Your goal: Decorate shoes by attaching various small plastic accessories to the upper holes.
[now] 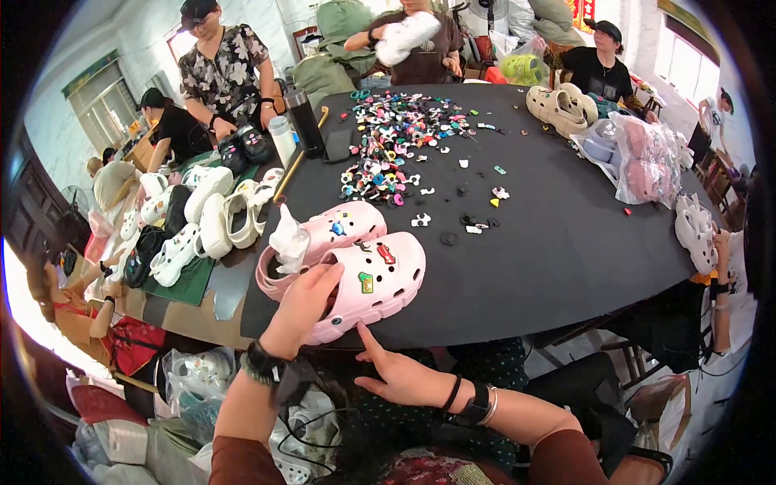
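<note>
A pair of pale pink clogs lies at the table's near edge. The nearer pink clog [404, 260] carries a red, a green and a dark charm on its holed top. My left hand [305, 305] grips it at the foot opening, its fingers partly hidden inside. My right hand [400, 373] is open below the table edge, its index finger stretched up to the clog's sole. Beside the first, the farther pink clog [356, 217] has a blue charm. A crumpled white plastic wrap [288, 241] sticks up from its opening.
A heap of colourful shoe charms [396, 149] covers the table's middle, with loose ones scattered rightward. White clogs [212, 212] crowd the left side. A black bottle [304, 124] and white bottle [282, 141] stand behind. Bagged pink clogs [647, 158] lie right. Several people work around the table.
</note>
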Action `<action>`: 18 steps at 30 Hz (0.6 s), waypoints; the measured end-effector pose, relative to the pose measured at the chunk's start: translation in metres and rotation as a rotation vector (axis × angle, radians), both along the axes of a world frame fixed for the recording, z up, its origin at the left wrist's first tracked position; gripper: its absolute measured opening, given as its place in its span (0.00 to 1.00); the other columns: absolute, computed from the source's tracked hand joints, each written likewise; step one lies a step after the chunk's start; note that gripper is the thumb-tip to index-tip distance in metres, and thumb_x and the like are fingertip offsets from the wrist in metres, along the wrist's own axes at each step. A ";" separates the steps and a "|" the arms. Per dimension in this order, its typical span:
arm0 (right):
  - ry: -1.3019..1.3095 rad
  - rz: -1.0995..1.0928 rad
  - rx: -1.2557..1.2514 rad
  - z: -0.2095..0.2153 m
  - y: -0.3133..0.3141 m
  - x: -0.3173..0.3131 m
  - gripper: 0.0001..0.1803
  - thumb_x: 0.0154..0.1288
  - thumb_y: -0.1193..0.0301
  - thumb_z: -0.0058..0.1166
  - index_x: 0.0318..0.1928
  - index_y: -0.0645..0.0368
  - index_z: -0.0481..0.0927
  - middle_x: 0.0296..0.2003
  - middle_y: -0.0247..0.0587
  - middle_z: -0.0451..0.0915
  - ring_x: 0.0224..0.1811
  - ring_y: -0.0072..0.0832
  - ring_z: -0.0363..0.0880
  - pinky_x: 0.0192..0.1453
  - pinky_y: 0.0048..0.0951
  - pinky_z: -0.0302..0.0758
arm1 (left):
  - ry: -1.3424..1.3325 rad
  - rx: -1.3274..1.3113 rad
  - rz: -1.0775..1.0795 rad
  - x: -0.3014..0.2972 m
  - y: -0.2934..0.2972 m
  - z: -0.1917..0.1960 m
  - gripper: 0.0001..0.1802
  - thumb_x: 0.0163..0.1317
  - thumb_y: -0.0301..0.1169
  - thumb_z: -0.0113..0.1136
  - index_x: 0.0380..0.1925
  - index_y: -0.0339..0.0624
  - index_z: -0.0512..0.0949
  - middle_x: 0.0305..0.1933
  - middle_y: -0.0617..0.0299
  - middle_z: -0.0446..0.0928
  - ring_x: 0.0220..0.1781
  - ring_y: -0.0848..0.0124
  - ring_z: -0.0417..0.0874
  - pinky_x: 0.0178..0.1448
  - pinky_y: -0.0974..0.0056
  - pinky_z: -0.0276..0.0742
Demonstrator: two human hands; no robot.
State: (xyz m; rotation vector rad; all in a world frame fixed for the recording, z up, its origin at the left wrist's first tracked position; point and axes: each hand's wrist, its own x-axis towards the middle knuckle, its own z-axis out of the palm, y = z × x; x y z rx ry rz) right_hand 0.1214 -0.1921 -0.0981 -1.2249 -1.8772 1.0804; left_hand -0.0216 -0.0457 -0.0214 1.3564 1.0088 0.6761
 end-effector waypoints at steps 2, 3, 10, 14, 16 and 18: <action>-0.003 -0.002 -0.038 0.003 0.000 0.004 0.53 0.68 0.66 0.59 0.74 0.65 0.32 0.53 0.64 0.78 0.52 0.52 0.80 0.56 0.41 0.77 | -0.145 0.004 -0.127 0.010 0.010 -0.002 0.20 0.72 0.33 0.52 0.57 0.30 0.72 0.49 0.57 0.81 0.45 0.71 0.82 0.49 0.67 0.78; -0.005 -0.004 -0.073 0.004 0.000 0.005 0.51 0.68 0.66 0.59 0.75 0.64 0.34 0.52 0.63 0.78 0.52 0.52 0.80 0.56 0.41 0.77 | -0.288 0.011 -0.253 0.015 0.013 -0.002 0.22 0.72 0.34 0.52 0.59 0.30 0.71 0.51 0.56 0.81 0.49 0.70 0.83 0.53 0.66 0.79; -0.063 0.068 0.196 0.005 -0.001 0.024 0.30 0.68 0.68 0.55 0.65 0.69 0.63 0.47 0.64 0.79 0.48 0.55 0.81 0.53 0.47 0.77 | -0.458 -0.377 -0.142 0.033 0.004 0.003 0.21 0.69 0.28 0.56 0.60 0.32 0.70 0.55 0.53 0.79 0.53 0.65 0.84 0.59 0.61 0.80; -0.092 0.037 0.163 0.030 -0.002 0.061 0.17 0.67 0.68 0.55 0.51 0.66 0.77 0.39 0.58 0.82 0.42 0.52 0.82 0.48 0.46 0.79 | -0.389 -0.260 -0.060 0.032 -0.007 0.002 0.20 0.67 0.29 0.58 0.56 0.29 0.73 0.54 0.52 0.80 0.52 0.64 0.84 0.58 0.60 0.81; -0.116 -0.073 0.214 0.044 -0.001 0.086 0.15 0.67 0.68 0.56 0.49 0.64 0.78 0.38 0.55 0.83 0.40 0.51 0.83 0.46 0.43 0.80 | -0.400 -0.276 -0.055 0.031 -0.012 0.006 0.20 0.68 0.27 0.57 0.57 0.28 0.72 0.54 0.50 0.79 0.52 0.63 0.84 0.57 0.59 0.81; -0.212 -0.193 0.247 0.057 0.001 0.112 0.12 0.66 0.71 0.58 0.48 0.62 0.81 0.38 0.49 0.84 0.38 0.42 0.84 0.43 0.35 0.80 | -0.409 -0.244 -0.049 0.031 -0.012 0.003 0.20 0.68 0.25 0.55 0.57 0.27 0.71 0.54 0.50 0.79 0.51 0.62 0.84 0.57 0.58 0.82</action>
